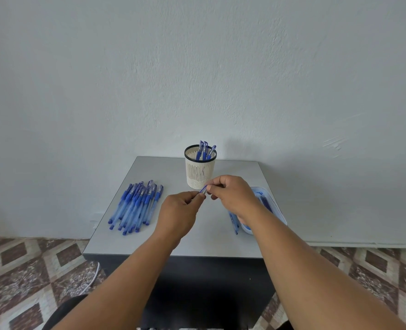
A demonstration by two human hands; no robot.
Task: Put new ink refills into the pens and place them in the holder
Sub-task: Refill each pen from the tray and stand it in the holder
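I see the pile of pens (136, 206) lying left on the table (211, 241). My left hand (178, 211) and right hand (233, 194) meet mid-table before the holder (200, 172), both pinching one small blue pen part (203, 189). Tray (277, 210) right.

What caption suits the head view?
Both hands pinch a blue pen before the holder; pens pile left.

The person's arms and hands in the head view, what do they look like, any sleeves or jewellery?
Both forearms are bare up to the frame's lower edge: no sleeves show. The left hand and right hand wear no gloves, and no watch, bracelet or ring is visible. The fingers are bare; nails are too small to judge.
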